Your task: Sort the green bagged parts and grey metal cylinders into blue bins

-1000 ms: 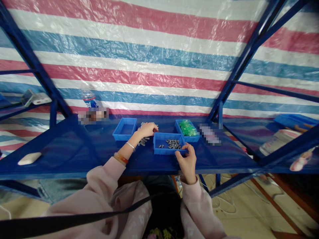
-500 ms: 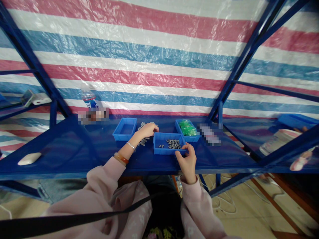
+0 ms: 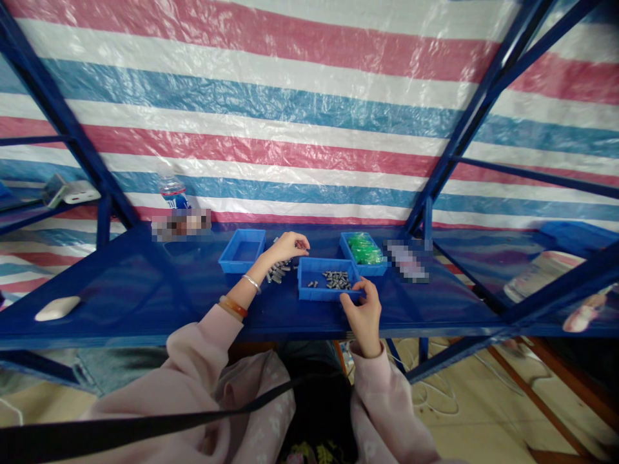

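Observation:
My left hand (image 3: 291,244) is raised just over a loose pile of small metal bolts (image 3: 277,273) on the table. Its fingers are curled together, and small dark metal pieces that look like bolts show at the fingertips. In front and to the right stands a blue plastic tray (image 3: 314,294) with more small metal bolts (image 3: 337,280) heaped in its right half and a couple lying apart. My right hand (image 3: 366,312) grips this tray at its near right corner, thumb on the front wall and fingers over the side.
Left of the pile is a second blue tray (image 3: 238,265). A third blue tray (image 3: 382,269) holds green plastic-wrapped items (image 3: 365,249). A bottle (image 3: 174,193) stands back left, a white mouse-shaped object (image 3: 57,308) front left. Blue metal frame posts (image 3: 449,142) rise on both sides.
My left hand has lifted slightly from the bolt pile, uncovering more of it, with small metal pieces now showing at its fingertips. My right hand and the tray have stayed put.

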A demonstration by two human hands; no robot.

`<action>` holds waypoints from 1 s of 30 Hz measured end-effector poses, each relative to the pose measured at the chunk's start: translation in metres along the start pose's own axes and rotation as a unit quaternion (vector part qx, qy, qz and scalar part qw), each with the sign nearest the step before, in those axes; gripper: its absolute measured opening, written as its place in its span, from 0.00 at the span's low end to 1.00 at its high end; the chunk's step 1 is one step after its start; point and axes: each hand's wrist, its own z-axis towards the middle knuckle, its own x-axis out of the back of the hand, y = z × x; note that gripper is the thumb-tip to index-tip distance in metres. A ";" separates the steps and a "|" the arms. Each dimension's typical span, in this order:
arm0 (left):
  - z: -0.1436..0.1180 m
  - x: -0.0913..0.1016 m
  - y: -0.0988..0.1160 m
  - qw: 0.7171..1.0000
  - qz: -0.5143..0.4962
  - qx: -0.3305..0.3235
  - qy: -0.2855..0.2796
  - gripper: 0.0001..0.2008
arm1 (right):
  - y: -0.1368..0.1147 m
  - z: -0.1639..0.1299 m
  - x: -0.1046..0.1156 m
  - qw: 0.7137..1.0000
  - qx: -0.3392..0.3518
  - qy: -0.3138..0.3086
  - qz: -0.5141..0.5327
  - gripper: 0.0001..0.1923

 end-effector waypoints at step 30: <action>-0.002 0.010 0.007 0.987 -0.148 -0.003 -0.065 0.11 | 0.001 0.000 0.000 1.000 -0.001 -0.001 0.002 0.08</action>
